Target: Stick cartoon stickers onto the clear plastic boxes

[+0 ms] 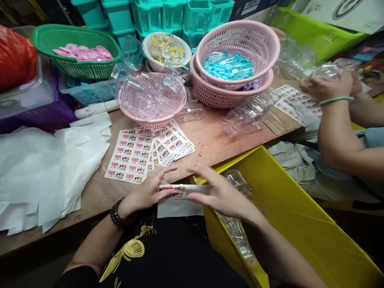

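Crosswise, long axis near level: sticker sheet (182, 187)

There are two foreground hands (145, 193), two stacked pink baskets (271, 46), one dark-green basket (78, 69) and one beaded bracelet (116, 214).

Baskets (211, 96) of parts (228, 69) (and sticker sheets (128, 155)) mark this a workshop.

Sticker sheets (127, 158) are laid on the surface (207, 140) before a basket (154, 123), in which plastic packs (141, 98) are piled. Behind it a bowl (146, 47) is set; to its right, two baskets (210, 94) are stacked. Papers (51, 168) are spread at the left, tubs (150, 18) ranged behind. A box (288, 212) is placed at right, before the surface.
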